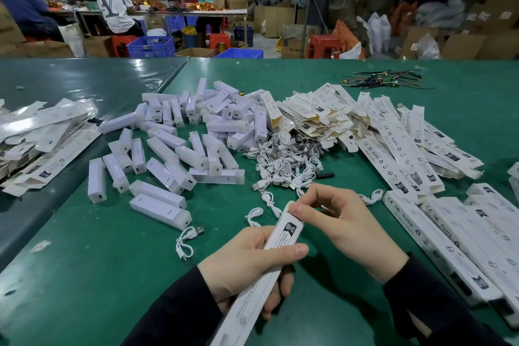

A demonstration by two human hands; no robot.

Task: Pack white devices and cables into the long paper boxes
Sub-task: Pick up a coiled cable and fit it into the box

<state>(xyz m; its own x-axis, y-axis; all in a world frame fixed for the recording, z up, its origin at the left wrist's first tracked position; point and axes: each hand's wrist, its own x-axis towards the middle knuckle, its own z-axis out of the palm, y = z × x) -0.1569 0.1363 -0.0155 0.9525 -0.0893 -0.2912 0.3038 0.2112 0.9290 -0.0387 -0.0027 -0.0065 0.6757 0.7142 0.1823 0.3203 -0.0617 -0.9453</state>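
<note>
Over the near edge of the green table (84, 275), the person's left hand (247, 264) wraps its fingers and thumb around a long paper box (269, 258). The right hand (337, 222) has its fingers curled, the thumb pressing the box's far end, apparently closing the flap. Next, I'd guess, it joins the packed boxes (449, 239) at the right edge. Loose white devices (168, 160) and USB cables (286, 168) lie mid-table, flat boxes (351, 118) toward the far edge.

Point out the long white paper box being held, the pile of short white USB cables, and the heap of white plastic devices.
Long white paper box (283, 236), head view, printed upper face.
Short white USB cables (283, 163), head view, pile's middle.
White plastic devices (179, 149), head view, heap's middle.
</note>
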